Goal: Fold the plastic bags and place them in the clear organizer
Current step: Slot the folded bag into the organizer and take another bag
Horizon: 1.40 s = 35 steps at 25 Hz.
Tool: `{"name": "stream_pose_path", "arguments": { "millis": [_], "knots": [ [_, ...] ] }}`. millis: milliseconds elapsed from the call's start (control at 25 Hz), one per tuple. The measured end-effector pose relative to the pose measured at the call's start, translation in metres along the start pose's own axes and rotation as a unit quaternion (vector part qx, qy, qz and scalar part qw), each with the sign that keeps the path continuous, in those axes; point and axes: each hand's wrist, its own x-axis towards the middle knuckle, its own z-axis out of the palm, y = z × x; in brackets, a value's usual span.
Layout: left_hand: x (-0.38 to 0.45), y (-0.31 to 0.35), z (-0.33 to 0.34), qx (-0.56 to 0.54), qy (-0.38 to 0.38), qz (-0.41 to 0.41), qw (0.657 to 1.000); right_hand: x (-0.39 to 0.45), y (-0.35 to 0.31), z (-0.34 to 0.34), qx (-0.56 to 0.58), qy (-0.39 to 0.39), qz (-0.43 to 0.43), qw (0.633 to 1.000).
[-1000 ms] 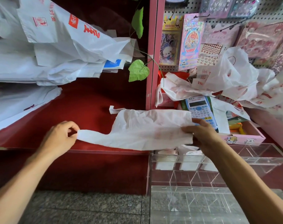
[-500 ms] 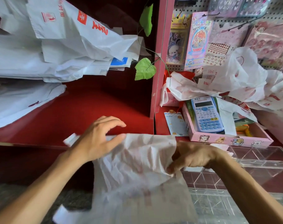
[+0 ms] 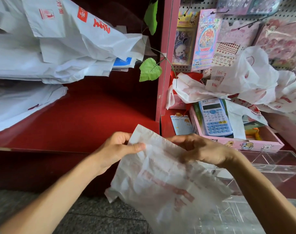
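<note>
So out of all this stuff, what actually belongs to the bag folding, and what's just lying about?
Part of the job:
- plastic bag, pinched by left hand and right hand
- clear organizer
- crumpled bags waiting on the right

Just lying about:
- calculator in pink box
- green leaf
- sticker packs on pegboard

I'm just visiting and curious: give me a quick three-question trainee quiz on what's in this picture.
1. True or false: both hands grip the plastic bag.
2. Which box holds the blue calculator? A) the pink box B) the clear organizer
3. Fill in: the green leaf hangs over the ___ shelf.

Key: 1 true: the left hand pinches its upper edge and the right hand grips it beside that. 2 A. 3 red.
</note>
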Motion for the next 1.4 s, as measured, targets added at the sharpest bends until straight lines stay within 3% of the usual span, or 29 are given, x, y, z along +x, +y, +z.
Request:
{"name": "stream_pose_path", "arguments": {
  "millis": [120, 320, 520, 640, 920, 1120, 1280, 1400],
  "knots": [
    [-0.003, 0.006, 0.009, 0.021, 0.019, 0.036, 0.999, -0.001, -0.009, 0.006, -0.097, 0.031, 0.022, 0.995],
    [0.003, 0.005, 0.019, 0.135, 0.025, 0.092, 0.986, 0.016, -0.009, 0.032, -0.046, 0.186, -0.075, 0.979],
    [0.011, -0.01, -0.029, 0.232, 0.012, 0.049, 0.971, 0.007, -0.005, 0.0, 0.046, 0.411, 0.024, 0.91],
    [0.007, -0.024, -0.064, 0.215, 0.048, -0.004, 0.975, -0.002, 0.005, -0.018, 0.093, 0.491, 0.083, 0.862],
    [-0.006, -0.038, -0.1, 0.085, 0.115, -0.007, 0.99, -0.011, 0.008, -0.028, 0.121, 0.511, 0.119, 0.842],
    [0.001, -0.038, -0.101, -0.146, 0.171, 0.012, 0.974, -0.008, 0.009, -0.029, 0.155, 0.511, 0.121, 0.837],
    [-0.001, -0.037, -0.105, -0.111, 0.141, 0.022, 0.983, -0.006, 0.014, -0.033, 0.174, 0.527, 0.114, 0.824],
    [0.0, -0.04, -0.11, -0.036, 0.177, 0.007, 0.984, -0.006, 0.019, -0.036, 0.183, 0.531, 0.108, 0.821]
  ]
}}
